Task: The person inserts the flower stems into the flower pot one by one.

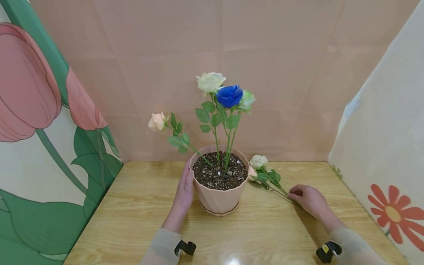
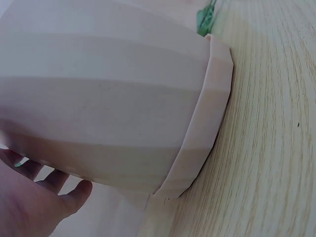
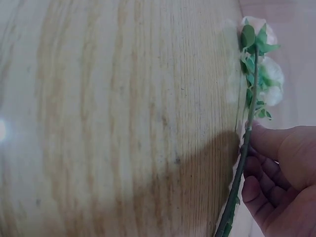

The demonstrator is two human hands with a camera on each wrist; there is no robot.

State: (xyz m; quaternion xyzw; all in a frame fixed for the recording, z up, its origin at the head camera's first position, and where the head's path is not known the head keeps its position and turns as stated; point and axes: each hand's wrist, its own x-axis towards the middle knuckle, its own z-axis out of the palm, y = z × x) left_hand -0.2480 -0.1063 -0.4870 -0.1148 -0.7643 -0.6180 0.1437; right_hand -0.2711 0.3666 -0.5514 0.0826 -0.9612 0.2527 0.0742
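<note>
A pale pink flowerpot [image 1: 216,198] filled with dark soil [image 1: 207,176] stands on its saucer [image 2: 210,108]. Four roses are planted in it: a blue rose [image 1: 229,96], a white rose [image 1: 210,81], a greenish-white rose [image 1: 246,100] and a peach rose [image 1: 157,121] leaning left. My left hand [image 1: 184,187] rests against the pot's left side, its fingers along the wall. To the pot's right, my right hand [image 1: 309,202] pinches a rose stem [image 3: 252,106] near its lower end. A white rose head [image 1: 258,161] and a pale pink one [image 1: 252,173] lie at the far end.
Everything stands on a wooden table [image 1: 132,217]. A pink cloth backdrop [image 1: 281,73] hangs behind it, with a tulip-printed panel [image 1: 33,165] on the left and a flower-printed panel [image 1: 381,147] on the right.
</note>
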